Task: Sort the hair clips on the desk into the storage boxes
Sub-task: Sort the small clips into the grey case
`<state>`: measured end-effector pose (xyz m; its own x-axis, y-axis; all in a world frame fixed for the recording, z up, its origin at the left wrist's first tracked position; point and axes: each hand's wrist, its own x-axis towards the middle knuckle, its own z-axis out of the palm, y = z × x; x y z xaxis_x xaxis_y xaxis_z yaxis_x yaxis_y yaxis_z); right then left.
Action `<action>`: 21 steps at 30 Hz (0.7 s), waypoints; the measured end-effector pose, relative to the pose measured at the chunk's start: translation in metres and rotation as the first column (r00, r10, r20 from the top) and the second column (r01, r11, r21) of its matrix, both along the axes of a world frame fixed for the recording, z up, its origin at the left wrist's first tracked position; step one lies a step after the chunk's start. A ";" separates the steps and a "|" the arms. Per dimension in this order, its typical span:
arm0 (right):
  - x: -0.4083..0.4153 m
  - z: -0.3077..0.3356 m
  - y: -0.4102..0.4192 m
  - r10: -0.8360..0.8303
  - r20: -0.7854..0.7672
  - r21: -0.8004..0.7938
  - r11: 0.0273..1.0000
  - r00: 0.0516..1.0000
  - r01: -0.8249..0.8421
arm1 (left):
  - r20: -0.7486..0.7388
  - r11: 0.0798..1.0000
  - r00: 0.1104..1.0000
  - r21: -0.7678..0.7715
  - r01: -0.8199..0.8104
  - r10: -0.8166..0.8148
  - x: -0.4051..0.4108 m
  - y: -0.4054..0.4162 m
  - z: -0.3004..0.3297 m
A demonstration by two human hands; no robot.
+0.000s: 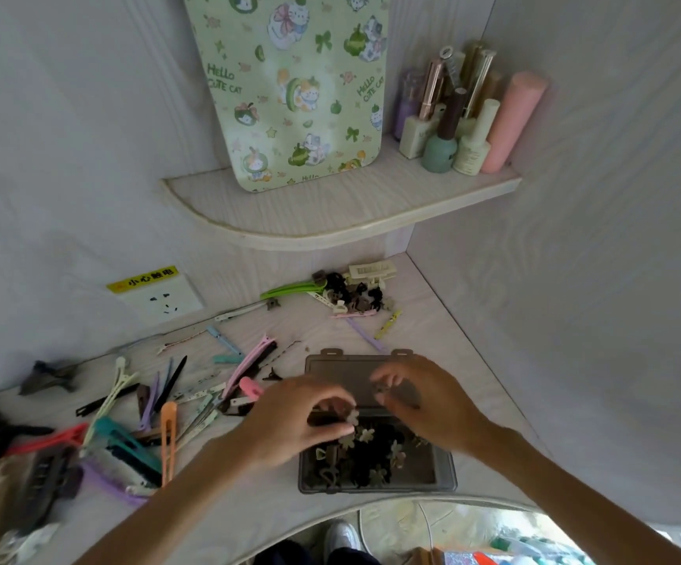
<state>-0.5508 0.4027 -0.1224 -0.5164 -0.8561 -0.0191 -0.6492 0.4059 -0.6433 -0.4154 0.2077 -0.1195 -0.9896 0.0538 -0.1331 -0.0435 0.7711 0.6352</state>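
Note:
A grey translucent storage box (446, 475) sits open at the desk's front, its lid (342, 371) folded back, with several small black, brown and beige claw clips inside. My left hand (294, 422) hovers over the box's left side and pinches a small beige flower clip (353, 418) between thumb and fingers. My right hand (432, 397) is over the hinge and holds a small dark clip (379, 388) at its fingertips. A heap of small clips (355, 293) lies at the back. Long coloured clips (159, 401) are spread at the left.
A wall socket (165, 299) sits at the back left. Above the desk, a corner shelf (330, 210) carries a green cat-print board (294, 87) and nail polish bottles (453, 120). Large dark claw clips (45, 475) lie at the far left edge.

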 end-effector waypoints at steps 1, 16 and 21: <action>0.009 -0.002 0.005 0.066 -0.108 0.026 0.998 0.992 -0.063 | -0.034 0.998 0.999 -0.069 -0.003 0.000 0.010 0.003 -0.007; -0.029 0.004 0.038 0.198 -0.290 0.264 0.957 0.936 -0.121 | -0.300 0.961 0.952 -0.275 -0.020 -0.066 -0.036 0.036 -0.034; -0.054 0.016 0.021 0.002 -0.211 0.161 0.986 0.978 0.032 | -0.465 0.954 0.885 -0.269 -0.133 -0.007 -0.051 0.013 -0.024</action>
